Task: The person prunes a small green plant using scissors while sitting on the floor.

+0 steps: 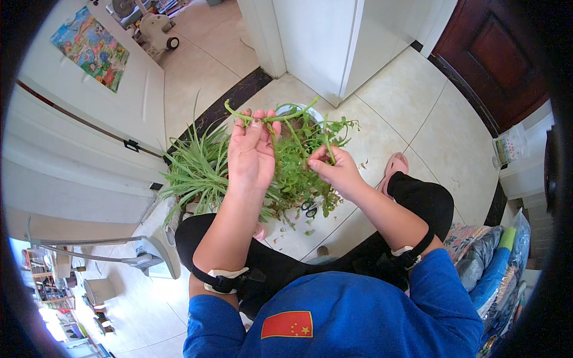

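My left hand (253, 154) is raised palm up, fingertips and thumb closed on a thick green stem (291, 116) that sticks out on both sides. My right hand (336, 171) pinches another green stem (330, 150) between thumb and fingers. Beneath and between the hands spreads a bushy leafy plant (297, 172), its leaves small and green. Behind it stands a round pale pot (318, 115) with soil inside, partly covered by foliage. Black-handled scissors (310, 209) lie on the floor at the near edge of the greenery. Some stems overlap, so where each begins is hard to trace.
A spider plant (197, 168) stands at the left. Loose leaves (309, 232) are scattered on the tiled floor (394, 114). A white wall corner (309, 49) rises beyond the pot. Wrapped bags (483, 255) sit at my right, near my leg in black trousers (421, 197).
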Demonstrator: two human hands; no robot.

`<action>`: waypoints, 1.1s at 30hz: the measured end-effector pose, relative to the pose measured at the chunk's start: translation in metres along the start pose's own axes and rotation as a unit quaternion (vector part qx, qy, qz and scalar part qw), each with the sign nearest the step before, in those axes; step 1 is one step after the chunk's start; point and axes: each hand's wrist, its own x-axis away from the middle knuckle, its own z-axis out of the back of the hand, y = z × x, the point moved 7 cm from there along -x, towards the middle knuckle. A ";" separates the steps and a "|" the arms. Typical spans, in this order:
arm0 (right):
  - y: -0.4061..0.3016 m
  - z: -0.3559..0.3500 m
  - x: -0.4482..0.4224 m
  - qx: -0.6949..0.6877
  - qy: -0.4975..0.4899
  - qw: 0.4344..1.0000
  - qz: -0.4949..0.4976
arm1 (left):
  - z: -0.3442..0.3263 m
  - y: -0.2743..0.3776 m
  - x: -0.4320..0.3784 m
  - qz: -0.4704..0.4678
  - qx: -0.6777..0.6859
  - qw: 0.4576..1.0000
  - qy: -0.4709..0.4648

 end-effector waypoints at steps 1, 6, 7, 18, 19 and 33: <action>0.003 -0.001 0.000 -0.050 -0.013 0.998 -0.023 | 0.000 0.000 0.000 0.001 -0.002 1.000 0.002; 0.014 -0.004 0.000 -0.148 -0.049 0.984 -0.086 | 0.000 0.000 0.002 -0.001 -0.007 1.000 -0.002; 0.018 -0.003 0.000 -0.167 -0.050 0.979 -0.103 | 0.000 0.000 0.003 -0.002 -0.009 1.000 0.000; 0.049 0.010 0.000 -0.182 -0.020 0.959 -0.216 | -0.010 0.002 0.006 -0.016 -0.022 0.999 -0.040; 0.038 0.006 0.001 -0.162 -0.012 0.969 -0.186 | -0.009 0.002 0.007 -0.012 -0.017 0.999 -0.041; 0.004 -0.008 -0.003 -0.184 -0.085 0.963 -0.177 | -0.011 -0.020 0.010 0.036 -0.030 0.997 -0.065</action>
